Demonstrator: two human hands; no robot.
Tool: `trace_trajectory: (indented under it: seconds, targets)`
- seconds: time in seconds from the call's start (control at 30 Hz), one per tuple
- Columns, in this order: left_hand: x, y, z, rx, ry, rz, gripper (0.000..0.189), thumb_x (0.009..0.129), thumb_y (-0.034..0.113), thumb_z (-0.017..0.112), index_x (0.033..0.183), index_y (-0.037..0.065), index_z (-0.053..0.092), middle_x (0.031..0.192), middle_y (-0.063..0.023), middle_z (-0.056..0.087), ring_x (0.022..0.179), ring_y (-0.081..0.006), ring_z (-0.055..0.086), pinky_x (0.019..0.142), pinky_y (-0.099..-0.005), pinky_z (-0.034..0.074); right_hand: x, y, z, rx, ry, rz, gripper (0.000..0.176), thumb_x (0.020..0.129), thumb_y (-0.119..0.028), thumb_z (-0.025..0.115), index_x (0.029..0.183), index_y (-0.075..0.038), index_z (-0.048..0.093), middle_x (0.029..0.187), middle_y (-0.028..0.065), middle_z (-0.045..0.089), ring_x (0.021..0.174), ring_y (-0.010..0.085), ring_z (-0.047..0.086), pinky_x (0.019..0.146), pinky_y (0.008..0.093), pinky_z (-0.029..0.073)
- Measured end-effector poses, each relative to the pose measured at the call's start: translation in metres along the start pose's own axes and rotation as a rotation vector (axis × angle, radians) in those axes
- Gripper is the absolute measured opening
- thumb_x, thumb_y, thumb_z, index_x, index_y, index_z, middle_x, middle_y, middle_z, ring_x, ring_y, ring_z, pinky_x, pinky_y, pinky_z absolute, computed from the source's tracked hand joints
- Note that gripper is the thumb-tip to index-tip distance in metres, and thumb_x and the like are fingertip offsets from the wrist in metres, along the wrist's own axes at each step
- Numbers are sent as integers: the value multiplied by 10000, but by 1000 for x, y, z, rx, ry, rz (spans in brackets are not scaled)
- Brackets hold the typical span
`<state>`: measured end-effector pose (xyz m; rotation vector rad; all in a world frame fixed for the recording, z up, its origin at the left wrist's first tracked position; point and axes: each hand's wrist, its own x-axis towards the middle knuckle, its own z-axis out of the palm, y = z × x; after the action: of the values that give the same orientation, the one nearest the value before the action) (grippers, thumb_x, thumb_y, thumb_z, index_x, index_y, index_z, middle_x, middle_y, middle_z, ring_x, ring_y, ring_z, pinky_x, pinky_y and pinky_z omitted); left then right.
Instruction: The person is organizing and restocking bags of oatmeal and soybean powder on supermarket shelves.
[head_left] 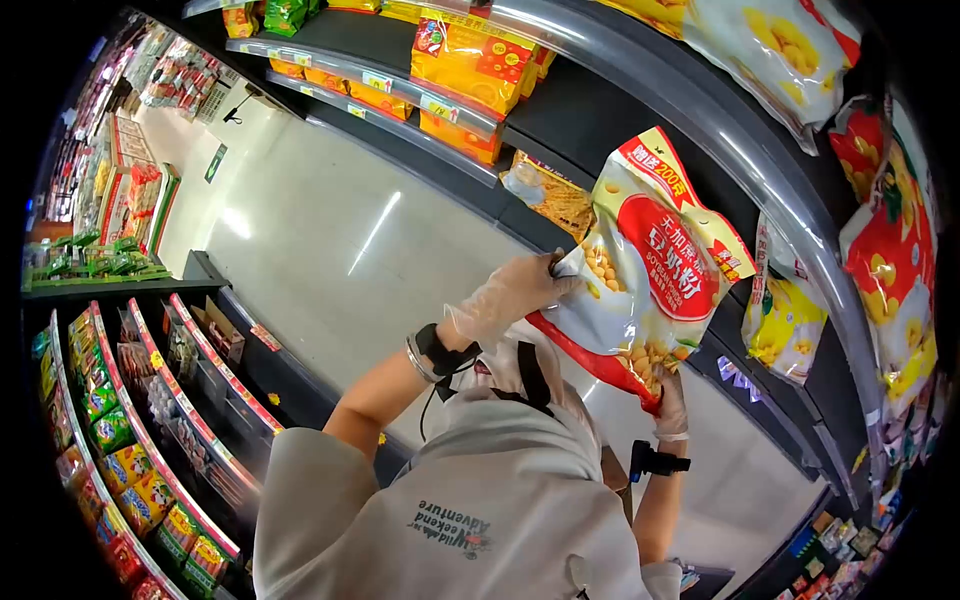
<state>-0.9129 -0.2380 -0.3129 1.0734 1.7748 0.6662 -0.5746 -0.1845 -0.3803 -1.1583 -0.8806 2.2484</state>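
Soybean powder bag (655, 265) is being held up before the curved right-hand shelving (590, 115), its top tilted toward the far right. Its pale front, printed with a red oval and soybeans, is being turned toward the camera. By the left hand (515, 292), the bag's left side is being pinched, the fingers closed narrowly on the film. By the right hand (672, 408), the near, lower corner is being gripped, its fingers partly being hidden by the bag. Whether the bag is being rested against the shelving cannot be told. Both hands are being covered by thin, translucent gloves. A dark watch (447, 350) and a silvery bangle (418, 360) are being worn on the left wrist, and a black band (660, 462) on the right.

Just beyond the bag, a golden snack pack (550, 195) is being held by a lower shelf, and orange-yellow packets (475, 65) are being displayed farther off. On the right, large red and white bags (890, 270) are being displayed beside a smaller yellow and white bag (785, 310). On the left, colourful packets (145, 490) are being carried by curved racks (180, 370), and a pale floor (330, 200) is being lit between the two sides.
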Motion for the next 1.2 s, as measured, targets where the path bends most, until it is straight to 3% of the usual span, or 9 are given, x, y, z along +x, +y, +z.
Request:
trace_trajectory:
  seconds: [0.13,0.23,0.33,0.37,0.4,0.47,0.53,0.67,1.2]
  targets:
    - [-49,11,13,-29,89,94,471,887,389,527,1127,-13,576,868,-235,643,843,-385,624,754,-430,482,-35,21,-4,-46,9,-72,579,843,-238,644,1303,24,410,1220,108,559,1085,219,579,927,332,475]
    - [-84,28,33,89,147,126,417,912,320,504,1177,3,558,861,-288,590,795,-430,581,708,-429,468,-74,47,-20,-90,90,70,472,834,-124,601,1253,40,456,1154,116,593,981,200,618,872,314,506]
    - [-103,19,57,334,23,270,399,919,309,486,1171,8,561,855,-281,593,793,-437,575,706,-455,459,-102,115,-61,-300,125,203,404,870,-93,525,1242,54,469,1105,115,601,952,181,608,853,306,499]
    - [-105,9,72,248,-37,135,392,922,298,475,1174,10,561,865,-268,606,801,-428,581,702,-463,462,-122,120,-52,-329,152,232,390,880,-87,511,1240,56,473,1109,107,598,951,175,598,852,300,491]
    - [-96,-35,97,350,-58,321,388,920,291,469,1172,13,565,895,-265,615,820,-416,595,718,-453,474,-140,125,-45,-356,178,264,376,889,-80,496,1239,58,477,1113,100,594,950,168,588,852,294,483]
    - [-121,-33,116,298,-123,99,385,916,286,480,1174,14,567,922,-257,625,836,-399,612,746,-438,482,-161,174,-75,-379,125,259,360,924,-122,508,1240,48,491,1120,78,590,947,161,568,850,283,469]
    - [-136,-41,133,320,-186,56,375,925,290,476,1147,3,567,924,-257,625,860,-409,603,758,-448,474,-188,191,-71,-311,145,249,365,921,-204,561,1186,46,542,1065,27,599,905,127,517,836,265,444]
    - [-170,-59,162,321,-267,14,384,926,289,489,1137,-26,552,914,-265,624,888,-416,598,774,-457,466,-229,235,-79,-180,195,210,366,926,-181,555,1199,61,519,1083,28,594,922,112,517,852,256,435]
    - [-199,-44,180,385,-196,117,412,888,271,529,1180,-17,565,923,-288,614,882,-402,608,781,-408,457,-268,245,-73,-77,237,171,422,938,-185,538,1270,65,469,1155,60,585,995,118,529,893,249,424]
